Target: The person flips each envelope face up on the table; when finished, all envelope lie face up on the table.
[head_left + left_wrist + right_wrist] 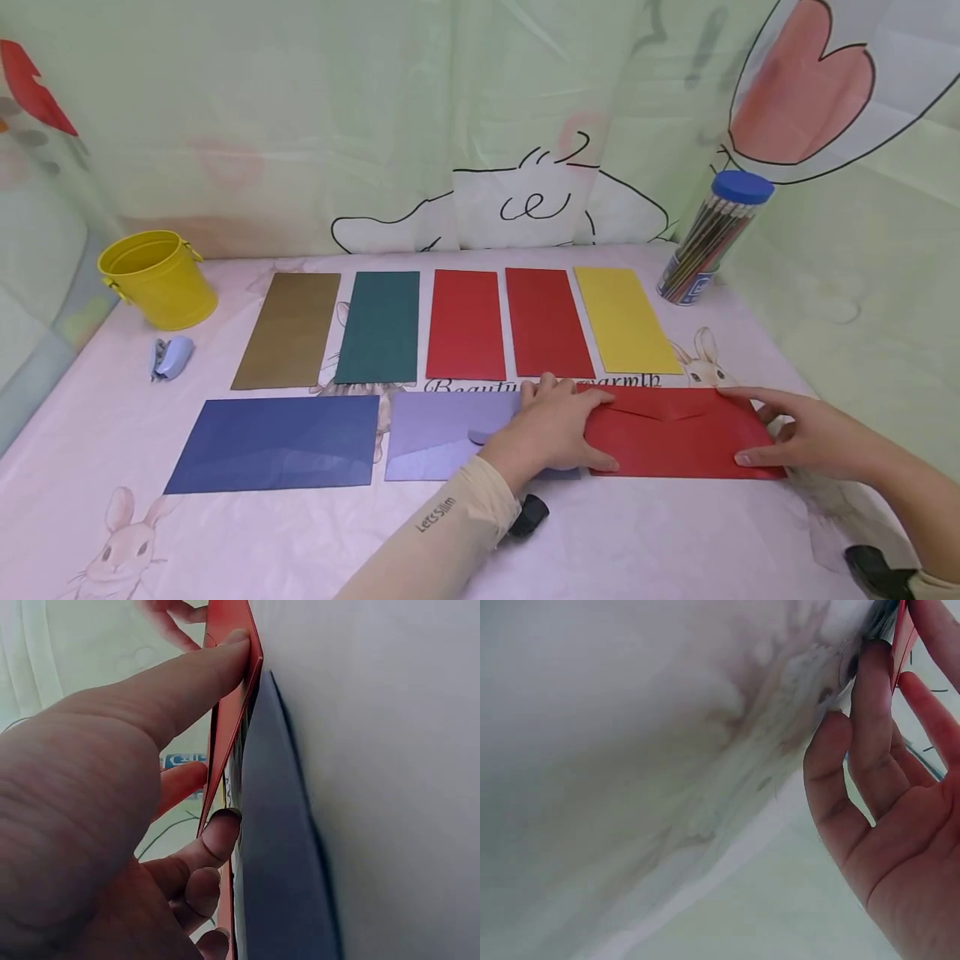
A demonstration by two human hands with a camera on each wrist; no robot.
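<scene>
A red envelope (675, 433), its flap side up, lies lengthwise at the right of the front row. My left hand (551, 421) holds its left end, the thumb on the face near the front edge and a finger at the back edge. At the other end my right hand (806, 429) grips it between thumb and fingers. In the left wrist view the left thumb (187, 682) presses on the red envelope (232, 690), whose end stands slightly off the table. Beneath the left forearm, a lilac envelope (435, 433) with a rounded flap tab is partly hidden.
A blue envelope (277, 442) lies at the front left. Behind are brown (288, 329), green (378, 325), two red and yellow (630, 321) envelopes in a row. A yellow bucket (168, 287) and lilac stapler (172, 358) stand left, a pencil tub (712, 242) back right.
</scene>
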